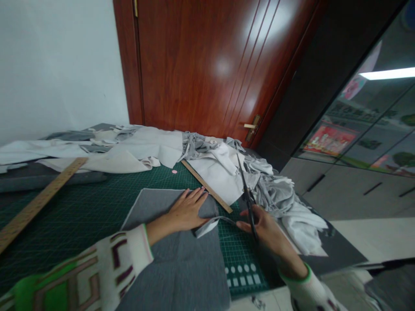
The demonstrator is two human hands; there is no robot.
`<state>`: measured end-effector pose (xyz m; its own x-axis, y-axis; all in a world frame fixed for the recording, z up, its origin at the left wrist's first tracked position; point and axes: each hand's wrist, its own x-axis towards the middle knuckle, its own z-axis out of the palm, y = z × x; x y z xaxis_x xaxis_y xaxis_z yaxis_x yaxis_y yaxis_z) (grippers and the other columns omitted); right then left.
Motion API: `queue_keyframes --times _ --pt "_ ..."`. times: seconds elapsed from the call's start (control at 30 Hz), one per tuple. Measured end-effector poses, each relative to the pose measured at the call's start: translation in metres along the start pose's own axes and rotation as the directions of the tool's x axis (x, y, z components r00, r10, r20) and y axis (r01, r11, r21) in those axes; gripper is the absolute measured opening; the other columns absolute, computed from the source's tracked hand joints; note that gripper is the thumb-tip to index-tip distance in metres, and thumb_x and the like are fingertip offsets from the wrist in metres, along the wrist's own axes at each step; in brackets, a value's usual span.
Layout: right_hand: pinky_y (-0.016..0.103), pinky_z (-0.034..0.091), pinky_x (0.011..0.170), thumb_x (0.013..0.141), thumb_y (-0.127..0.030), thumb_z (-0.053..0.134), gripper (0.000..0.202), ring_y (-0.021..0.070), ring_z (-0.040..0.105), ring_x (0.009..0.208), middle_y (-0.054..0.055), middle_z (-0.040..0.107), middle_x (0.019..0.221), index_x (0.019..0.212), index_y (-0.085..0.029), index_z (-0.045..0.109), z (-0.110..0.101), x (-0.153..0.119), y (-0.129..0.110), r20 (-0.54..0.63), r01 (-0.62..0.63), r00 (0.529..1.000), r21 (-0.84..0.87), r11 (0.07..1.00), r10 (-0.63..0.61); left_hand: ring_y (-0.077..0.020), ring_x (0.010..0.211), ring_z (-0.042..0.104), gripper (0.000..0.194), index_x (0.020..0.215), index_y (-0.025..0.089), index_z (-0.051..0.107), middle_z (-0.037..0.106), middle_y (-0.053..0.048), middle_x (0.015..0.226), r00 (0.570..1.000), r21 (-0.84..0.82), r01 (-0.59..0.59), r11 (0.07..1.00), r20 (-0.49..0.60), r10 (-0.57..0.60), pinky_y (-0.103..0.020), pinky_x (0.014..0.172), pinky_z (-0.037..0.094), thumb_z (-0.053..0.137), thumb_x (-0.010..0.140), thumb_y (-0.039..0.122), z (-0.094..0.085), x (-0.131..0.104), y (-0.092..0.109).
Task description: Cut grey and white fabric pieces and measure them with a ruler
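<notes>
My left hand point(188, 211) lies flat on a grey piece of fabric point(188, 268), its fingers stretched toward the far edge. To the right, my right hand point(269, 233) is closed around the handles of large dark scissors point(246, 192), whose blades point up and away. A narrow grey strip point(207, 227) with a pale side runs from beside my left thumb to the fingertips of my right hand; whether those fingers pinch it, I cannot tell. Under the fabric is a green gridded cutting mat point(106, 209).
A short wooden ruler point(207, 186) lies beyond the fabric, a longer one point(42, 201) at left. White and grey cloth scraps point(275, 190) are heaped at back and right. A small pink disc point(174, 172) rests on the mat. Behind stands a wooden door point(194, 65).
</notes>
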<state>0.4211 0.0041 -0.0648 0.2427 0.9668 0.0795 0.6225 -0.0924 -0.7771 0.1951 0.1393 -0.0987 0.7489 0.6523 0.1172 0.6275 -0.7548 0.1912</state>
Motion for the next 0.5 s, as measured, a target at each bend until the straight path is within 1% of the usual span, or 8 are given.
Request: queue_keyframes --times 0.07,0.13,0.2,0.27,0.33,0.4,0.5 --pt "0.028 0.043 0.064 0.071 -0.041 0.069 0.033 0.0186 0.059 0.074 0.002 0.065 0.084 0.092 -0.019 0.057 0.012 0.007 0.002 0.026 0.074 0.997 -0.081 0.994 -0.072 -0.0297 0.147 0.018 0.095 0.149 0.009 0.031 0.023 -0.017 0.157 1.0 -0.002 -0.006 1.0 -0.008 0.006 -0.053 0.119 0.012 0.044 0.083 0.076 0.0 0.0 -0.001" --pt "0.027 0.04 0.062 0.074 -0.032 0.064 0.019 0.0173 0.057 0.07 0.001 0.063 0.08 0.084 -0.02 0.053 0.023 0.013 0.004 0.033 0.123 0.992 -0.184 0.975 -0.119 -0.0292 0.147 0.019 0.091 0.148 0.012 0.033 0.024 -0.016 0.157 1.0 -0.006 -0.014 1.0 -0.02 0.014 -0.052 0.118 0.013 0.047 0.083 0.073 0.001 0.001 -0.002" --pt "0.027 0.036 0.06 0.074 -0.024 0.058 0.011 0.0169 0.054 0.066 0.0 0.058 0.073 0.076 -0.022 0.048 0.032 0.018 0.005 0.009 0.135 0.99 -0.261 0.956 -0.138 -0.029 0.146 0.022 0.088 0.146 0.015 0.036 0.027 -0.015 0.157 0.999 -0.014 -0.017 1.0 -0.031 0.017 -0.052 0.118 0.014 0.051 0.081 0.073 0.002 0.001 -0.003" --pt "0.028 0.032 0.06 0.073 -0.02 0.054 0.01 0.0167 0.05 0.064 -0.001 0.054 0.069 0.071 -0.023 0.044 0.038 0.021 0.005 -0.007 0.133 0.99 -0.285 0.949 -0.141 -0.029 0.145 0.026 0.09 0.145 0.016 0.037 0.031 -0.015 0.155 0.999 -0.026 -0.008 1.0 -0.042 0.007 -0.05 0.118 0.015 0.053 0.079 0.073 0.002 0.001 -0.004" --pt "0.028 0.03 0.059 0.073 -0.02 0.051 0.01 0.0164 0.049 0.061 -0.002 0.051 0.065 0.069 -0.023 0.042 0.04 0.022 0.003 -0.001 0.13 0.991 -0.294 0.947 -0.136 -0.0291 0.144 0.028 0.094 0.146 0.014 0.036 0.034 -0.015 0.154 0.999 -0.042 0.01 0.999 -0.051 -0.012 -0.048 0.118 0.017 0.056 0.076 0.074 0.001 0.001 -0.005" --pt "0.028 0.03 0.057 0.073 -0.023 0.05 0.01 0.0165 0.05 0.06 -0.002 0.051 0.064 0.067 -0.023 0.042 0.039 0.021 0.003 0.01 0.12 0.992 -0.289 0.95 -0.122 -0.0297 0.143 0.03 0.1 0.147 0.012 0.034 0.033 -0.015 0.155 0.998 -0.06 0.03 0.998 -0.057 -0.033 -0.047 0.118 0.02 0.058 0.072 0.075 -0.002 0.002 -0.004" --pt "0.027 0.033 0.057 0.073 -0.028 0.049 0.01 0.0171 0.053 0.062 -0.001 0.053 0.065 0.068 -0.023 0.043 0.029 0.019 0.005 0.004 0.098 0.995 -0.275 0.956 -0.101 -0.0303 0.141 0.031 0.109 0.147 0.009 0.032 0.032 -0.016 0.155 0.997 -0.084 0.05 0.995 -0.057 -0.055 -0.045 0.117 0.021 0.061 0.068 0.077 -0.004 0.002 -0.004"
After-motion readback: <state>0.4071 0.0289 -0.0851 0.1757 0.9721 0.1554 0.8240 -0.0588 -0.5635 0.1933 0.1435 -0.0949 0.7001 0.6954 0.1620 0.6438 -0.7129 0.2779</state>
